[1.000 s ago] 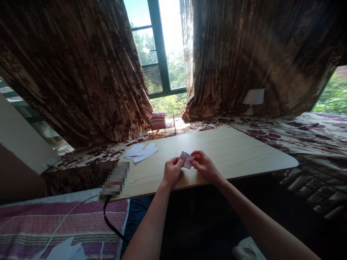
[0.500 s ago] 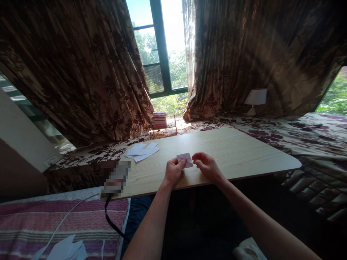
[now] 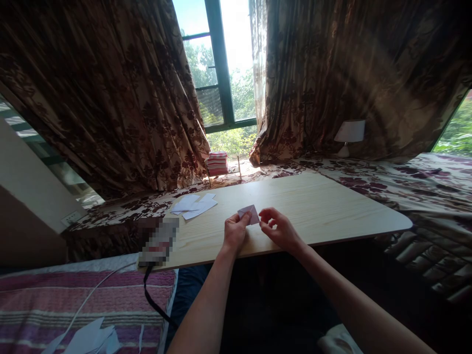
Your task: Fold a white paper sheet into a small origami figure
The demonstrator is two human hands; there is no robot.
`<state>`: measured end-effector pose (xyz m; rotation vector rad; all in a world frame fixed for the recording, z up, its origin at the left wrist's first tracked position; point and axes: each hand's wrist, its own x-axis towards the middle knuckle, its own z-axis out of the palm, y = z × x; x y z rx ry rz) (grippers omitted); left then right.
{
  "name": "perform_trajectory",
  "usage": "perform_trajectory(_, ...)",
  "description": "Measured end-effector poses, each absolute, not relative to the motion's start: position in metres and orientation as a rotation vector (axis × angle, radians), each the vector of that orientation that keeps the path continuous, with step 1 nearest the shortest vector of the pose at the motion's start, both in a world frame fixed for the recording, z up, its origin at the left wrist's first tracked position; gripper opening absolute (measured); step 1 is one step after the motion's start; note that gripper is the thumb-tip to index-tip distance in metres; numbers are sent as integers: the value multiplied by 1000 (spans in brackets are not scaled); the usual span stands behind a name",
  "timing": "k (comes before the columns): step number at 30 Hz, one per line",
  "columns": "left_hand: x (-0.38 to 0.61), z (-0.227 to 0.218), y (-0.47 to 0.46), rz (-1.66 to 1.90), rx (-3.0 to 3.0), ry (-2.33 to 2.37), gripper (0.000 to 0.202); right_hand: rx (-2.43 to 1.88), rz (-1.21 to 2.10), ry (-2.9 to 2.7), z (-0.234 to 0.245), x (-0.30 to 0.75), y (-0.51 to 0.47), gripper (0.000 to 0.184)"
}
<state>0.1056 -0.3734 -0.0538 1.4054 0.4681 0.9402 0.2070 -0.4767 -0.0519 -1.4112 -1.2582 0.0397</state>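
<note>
My left hand (image 3: pixel 236 230) pinches a small folded square of white paper (image 3: pixel 253 215) between thumb and fingers, just above the near edge of the light wooden table (image 3: pixel 313 206). Crease lines show on the paper's face. At the paper's right side is my right hand (image 3: pixel 278 227), its fingers curled and apart, the fingertips close to the paper's edge. Whether they touch it I cannot tell. Several white paper pieces (image 3: pixel 193 205) lie overlapping on the table to the left.
A blurred-out object (image 3: pixel 158 243) with a black cable lies on the table's left corner. More paper pieces (image 3: pixel 92 339) rest on the striped bedspread (image 3: pixel 33 305). Beyond the table are a stack of red-and-white cloth (image 3: pixel 217 162), a white lamp (image 3: pixel 350 132) and patterned curtains (image 3: pixel 147 98).
The paper square has turned a little in my left hand and shifted slightly left and up. My right hand has edged left, still beside the paper.
</note>
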Motion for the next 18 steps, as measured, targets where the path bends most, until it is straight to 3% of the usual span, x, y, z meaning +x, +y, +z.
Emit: perform_trajectory(18, 106, -58, -370, 790, 1514, 494, 28, -1531, -325, -1376, -54, 201, -479, 9)
